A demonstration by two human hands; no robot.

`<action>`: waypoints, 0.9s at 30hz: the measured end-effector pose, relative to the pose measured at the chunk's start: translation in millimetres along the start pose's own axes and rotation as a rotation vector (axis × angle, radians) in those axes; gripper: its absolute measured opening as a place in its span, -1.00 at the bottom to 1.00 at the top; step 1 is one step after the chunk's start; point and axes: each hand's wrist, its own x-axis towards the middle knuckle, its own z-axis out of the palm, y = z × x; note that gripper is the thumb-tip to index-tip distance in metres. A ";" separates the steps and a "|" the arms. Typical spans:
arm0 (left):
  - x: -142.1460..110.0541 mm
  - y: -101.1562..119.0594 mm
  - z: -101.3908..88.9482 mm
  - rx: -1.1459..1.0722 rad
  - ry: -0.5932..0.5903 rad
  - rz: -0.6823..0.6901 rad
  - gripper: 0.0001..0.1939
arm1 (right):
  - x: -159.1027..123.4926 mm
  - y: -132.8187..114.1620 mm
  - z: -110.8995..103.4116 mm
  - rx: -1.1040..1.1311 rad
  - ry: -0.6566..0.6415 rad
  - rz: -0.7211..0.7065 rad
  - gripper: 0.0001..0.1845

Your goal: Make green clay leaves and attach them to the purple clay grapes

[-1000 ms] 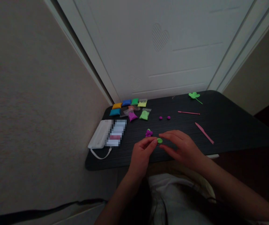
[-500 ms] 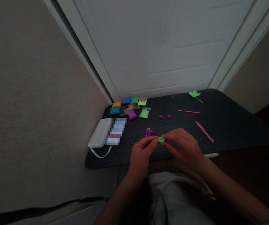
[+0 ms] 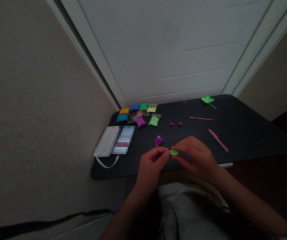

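Note:
A small flattened piece of light green clay (image 3: 174, 152) is held up over the table's front edge. My left hand (image 3: 151, 163) is closed, pinching its left edge between thumb and forefinger. My right hand (image 3: 195, 155) comes from the other side, its fingertips above and its thumb below the same piece. Just beyond my left fingers lies a cluster of purple clay balls (image 3: 158, 141) with a bit of green at its top. Two loose purple balls, one (image 3: 171, 124) left of the other (image 3: 180, 123), rest farther back.
Several bags of coloured clay, including a light green one (image 3: 154, 120), lie at the back left. A white power bank (image 3: 106, 141) and a phone (image 3: 125, 140) joined by a cable are nearer. Rightward are a pink stick (image 3: 201, 118), a pink knife (image 3: 217, 140) and a green clover-shaped piece (image 3: 207, 100).
The green clay has shifted slightly toward me and to the right, and more of its flat face shows. My right fingers have moved a little around it.

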 end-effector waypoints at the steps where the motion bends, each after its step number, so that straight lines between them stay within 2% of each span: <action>1: -0.4 0.6 -0.2 0.008 0.001 0.006 -0.90 | 0.2 -0.2 0.1 0.005 0.000 0.000 -0.79; 9: -0.5 -3.6 -0.4 -0.046 -0.015 -0.014 -0.91 | 0.0 -1.4 0.4 0.038 -0.001 0.012 -0.77; 13: -2.0 -2.4 -2.0 0.012 -0.008 0.010 -0.90 | -1.6 -5.2 -3.9 0.123 -0.029 0.141 -0.70; 16: -4.3 -1.3 -3.2 0.069 -0.012 0.088 -0.93 | -0.6 -9.5 -7.0 0.228 -0.049 0.260 -0.82; 19: -6.8 -1.3 -3.6 0.174 -0.021 0.179 -0.92 | 1.9 -12.7 -7.7 0.266 -0.091 0.317 -0.91; 23: -9.2 -1.2 -3.3 0.323 0.022 0.355 -0.88 | 2.6 -14.6 -6.2 0.239 -0.100 0.318 -0.92; 27: -10.4 -0.9 -3.3 0.476 0.061 0.520 -0.86 | -0.3 -15.9 -2.5 0.150 -0.027 0.262 -0.91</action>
